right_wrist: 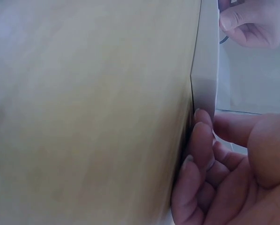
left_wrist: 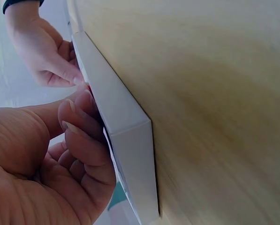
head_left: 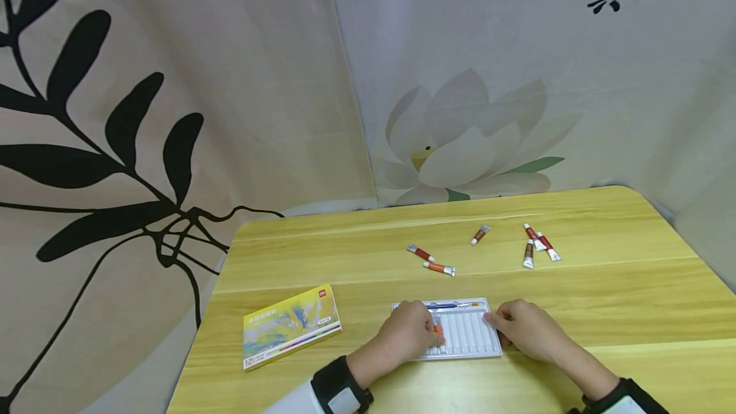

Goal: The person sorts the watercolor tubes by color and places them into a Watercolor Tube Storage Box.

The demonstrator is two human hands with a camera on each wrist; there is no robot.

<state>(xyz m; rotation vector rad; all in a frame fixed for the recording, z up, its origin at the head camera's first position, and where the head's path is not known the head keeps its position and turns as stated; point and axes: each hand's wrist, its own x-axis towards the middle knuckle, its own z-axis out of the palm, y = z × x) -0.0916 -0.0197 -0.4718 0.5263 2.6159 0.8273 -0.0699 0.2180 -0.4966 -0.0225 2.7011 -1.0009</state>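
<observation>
A white plastic tray (head_left: 467, 332) with ridged slots lies on the table, a blue-handled paintbrush (head_left: 451, 305) along its far side. Over the tray's left part, my left hand (head_left: 407, 331) pinches a small paint tube (head_left: 437, 328) with an orange band, low in a slot; the fingers hide much of it. In the left wrist view, the curled fingers sit at the wall of the tray (left_wrist: 109, 89). My right hand (head_left: 531, 329) grips the tray's right edge. The right wrist view has its thumb on the rim and fingertips against the outer wall of the tray (right_wrist: 205, 61).
A yellow paint box (head_left: 292, 326) lies to the left. Beyond the tray are a red tube (head_left: 421, 252) and an orange tube (head_left: 439, 268), a brown-orange tube (head_left: 480, 235), and a cluster of three with a dark red tube (head_left: 549, 246). A printed curtain hangs behind the table (head_left: 621, 312).
</observation>
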